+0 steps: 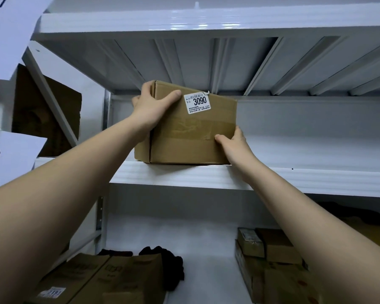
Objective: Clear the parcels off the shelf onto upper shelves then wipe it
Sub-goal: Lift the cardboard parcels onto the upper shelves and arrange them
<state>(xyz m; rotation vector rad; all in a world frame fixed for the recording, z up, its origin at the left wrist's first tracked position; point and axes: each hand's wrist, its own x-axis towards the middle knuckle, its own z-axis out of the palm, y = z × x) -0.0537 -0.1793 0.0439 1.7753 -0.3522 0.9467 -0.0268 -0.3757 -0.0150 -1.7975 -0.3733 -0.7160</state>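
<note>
A brown cardboard parcel [191, 137] with a white label reading 3090 sits at the front edge of the white upper shelf [294, 176], slightly tilted. My left hand [150, 106] grips its upper left corner, thumb across the front face and fingers behind. My right hand [233, 143] holds its lower right edge, thumb on the front. On the lower shelf [206, 260] lie more brown parcels at the left [101, 279] and at the right [270, 260].
A dark bundle of cloth [167, 266] lies on the lower shelf between the parcel groups. The shelf above [206, 20] has ribbed underside. White paper signs [11, 159] hang at the left beside another shelf unit with a large brown box [44, 110].
</note>
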